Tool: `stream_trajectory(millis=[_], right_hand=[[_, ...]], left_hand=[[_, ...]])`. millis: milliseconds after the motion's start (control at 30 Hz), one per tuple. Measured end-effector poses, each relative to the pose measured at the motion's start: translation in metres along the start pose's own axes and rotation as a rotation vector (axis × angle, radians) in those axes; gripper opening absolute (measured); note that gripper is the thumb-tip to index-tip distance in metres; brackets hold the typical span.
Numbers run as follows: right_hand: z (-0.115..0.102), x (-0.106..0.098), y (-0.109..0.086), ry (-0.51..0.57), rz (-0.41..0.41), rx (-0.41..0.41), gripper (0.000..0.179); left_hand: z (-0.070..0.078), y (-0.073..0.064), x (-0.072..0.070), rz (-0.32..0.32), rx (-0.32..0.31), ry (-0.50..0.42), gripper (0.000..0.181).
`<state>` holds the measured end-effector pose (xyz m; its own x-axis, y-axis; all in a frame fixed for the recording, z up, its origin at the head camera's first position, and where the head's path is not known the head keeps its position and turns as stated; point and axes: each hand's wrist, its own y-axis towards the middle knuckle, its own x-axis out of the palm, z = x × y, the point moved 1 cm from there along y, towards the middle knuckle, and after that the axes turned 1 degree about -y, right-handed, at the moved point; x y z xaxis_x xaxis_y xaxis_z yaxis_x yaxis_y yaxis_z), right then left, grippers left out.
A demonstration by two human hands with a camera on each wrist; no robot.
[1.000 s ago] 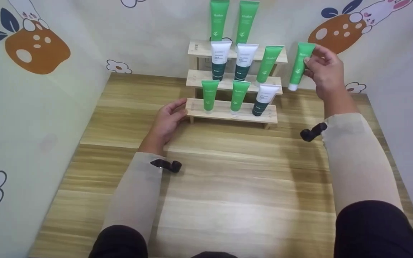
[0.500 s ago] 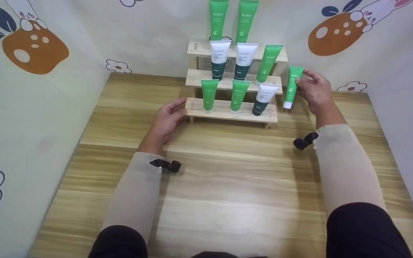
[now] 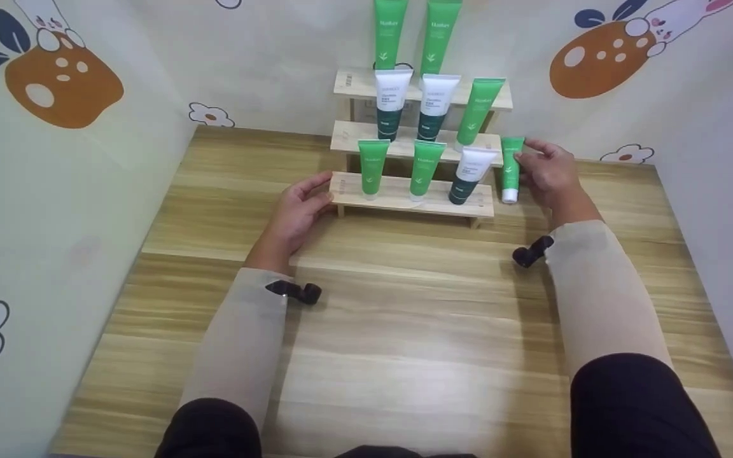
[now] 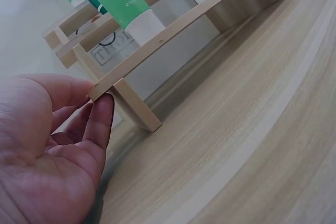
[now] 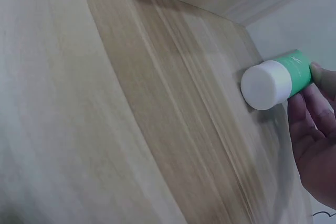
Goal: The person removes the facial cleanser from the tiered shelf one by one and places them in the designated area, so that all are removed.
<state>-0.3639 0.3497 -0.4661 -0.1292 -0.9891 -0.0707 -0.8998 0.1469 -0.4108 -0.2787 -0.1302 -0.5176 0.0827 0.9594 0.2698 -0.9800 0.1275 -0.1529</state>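
Observation:
A three-tier wooden display rack (image 3: 417, 202) stands against the back wall, bearing green tubes and white-and-dark-green tubes. My left hand (image 3: 296, 216) pinches the left end of its lowest shelf; the left wrist view has the thumb and fingers at the board's corner (image 4: 102, 88). To the right of the rack, my right hand (image 3: 551, 175) holds a green squeeze tube (image 3: 510, 170) between thumb and fingers, white cap down. In the right wrist view that tube's white cap (image 5: 265, 85) faces the camera, close over the tabletop.
Two green tubes (image 3: 389, 32) stand on the top tier. The middle tier carries two white-and-dark-green tubes (image 3: 392, 102) and a green one (image 3: 480, 113). Two green tubes (image 3: 373, 166) and a white-and-dark-green tube (image 3: 470, 175) stand on the lowest. Patterned walls (image 3: 265, 76) enclose the wooden tabletop (image 3: 392, 305).
My right hand has brought the green tube down and to the left, from beside the top tier to low by the rack's right side. The left hand has stayed on the shelf end.

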Motion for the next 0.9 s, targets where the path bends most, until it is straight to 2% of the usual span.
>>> stream_trajectory(millis=[167,300,600,800,900], right_hand=[[0.003,0.000,0.008,-0.139,0.053,0.044,0.063],[0.003,0.000,0.012,-0.200,0.060,0.049,0.062],[0.005,-0.002,0.013,-0.212,0.095,0.101,0.059],[0.008,-0.005,0.013,-0.223,0.120,0.039,0.060],[0.008,-0.006,0.012,-0.219,0.116,0.052,0.060]], left_hand=[[0.001,0.001,0.002,-0.004,0.004,-0.006,0.053],[0.001,0.000,0.001,0.006,0.003,-0.005,0.052],[0.000,-0.001,0.000,0.015,-0.007,0.025,0.051],[-0.001,0.001,-0.001,0.001,-0.004,0.016,0.051],[-0.002,0.001,-0.002,0.000,-0.004,0.019,0.051]])
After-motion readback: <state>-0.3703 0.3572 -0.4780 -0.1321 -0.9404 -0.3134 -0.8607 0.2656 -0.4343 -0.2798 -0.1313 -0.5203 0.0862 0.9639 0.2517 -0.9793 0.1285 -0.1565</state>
